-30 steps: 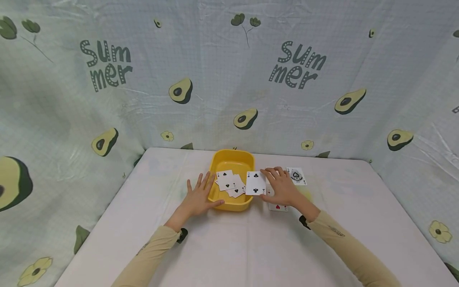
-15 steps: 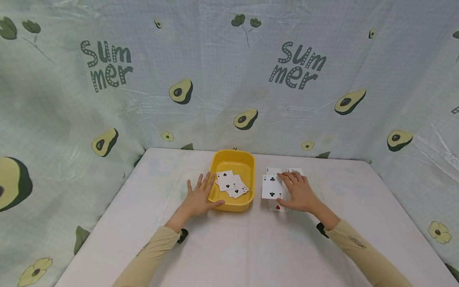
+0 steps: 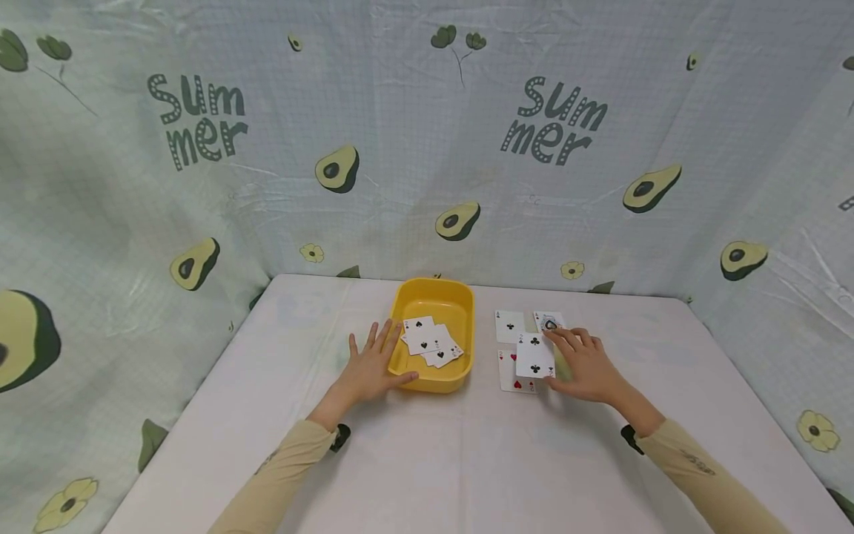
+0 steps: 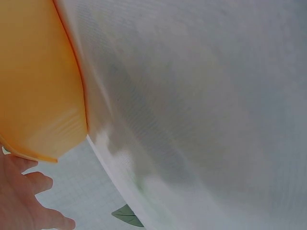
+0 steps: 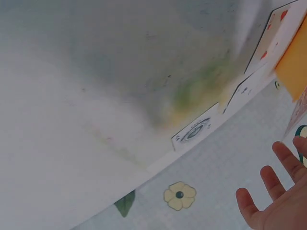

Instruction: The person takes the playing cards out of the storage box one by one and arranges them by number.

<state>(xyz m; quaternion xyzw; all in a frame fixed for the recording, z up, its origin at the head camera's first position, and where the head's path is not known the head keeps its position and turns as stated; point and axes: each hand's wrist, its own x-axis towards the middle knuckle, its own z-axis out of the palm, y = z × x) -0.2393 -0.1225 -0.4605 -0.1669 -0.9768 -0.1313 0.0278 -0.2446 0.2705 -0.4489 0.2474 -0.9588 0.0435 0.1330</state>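
Observation:
In the head view, my right hand (image 3: 587, 368) pinches a two of clubs card (image 3: 535, 356) by its right edge. The card is held face up and overlaps the two of hearts (image 3: 505, 374) below it. Behind lie an ace of clubs (image 3: 510, 327) and an ace of spades (image 3: 543, 320), partly covered by my fingers. In the right wrist view the held card's reddish back (image 5: 300, 109) shows at the right edge. My left hand (image 3: 365, 373), fingers spread, rests against the left side of a yellow plastic tray (image 3: 434, 386); its wall (image 4: 43, 81) fills a corner of the left wrist view.
Several spades cards (image 3: 420, 338) lie overlapping, face up, inside the tray. A white cloth covers the table (image 3: 427, 460). A curtain (image 3: 400, 111) printed with avocados and "summer" lettering hangs close behind the table's back edge.
My right hand has carried the two of clubs rightward from the tray's right rim to over the cards on the table. The left hand has stayed on the tray.

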